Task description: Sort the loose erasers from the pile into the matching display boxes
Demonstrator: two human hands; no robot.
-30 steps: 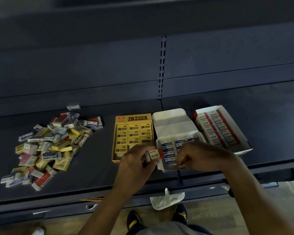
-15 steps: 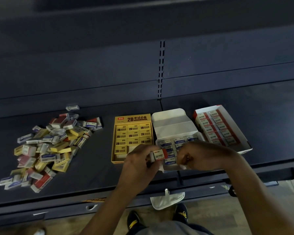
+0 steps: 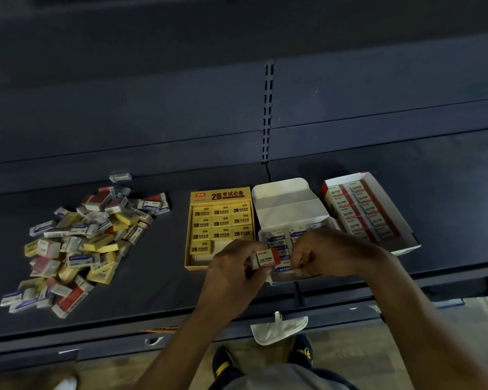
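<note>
A person stands at a dark store shelf (image 3: 166,291), shoes (image 3: 302,350) showing below its front edge, with both hands working at the near end of the white display box (image 3: 289,209). The left hand (image 3: 231,270), at that box's near left corner, pinches a red-sleeved 2B eraser (image 3: 265,258) by its edges, label up. The right hand (image 3: 333,251) hovers over the box's near right part with fingers curled; whether it holds anything cannot be told. Blue-labelled erasers (image 3: 276,237) already line the white box. Just left of it sits the yellow display box (image 3: 217,194), nearly full; just right, the red display box (image 3: 406,244), where the held eraser appears to belong. Well to the left lies the unsorted pile (image 3: 82,243). Beyond the white box rises the slotted upright (image 3: 268,114). The eraser looks light, small and firm, its wrapper likely slick; a pinch across the long sides should steer it squarely into a row.
</note>
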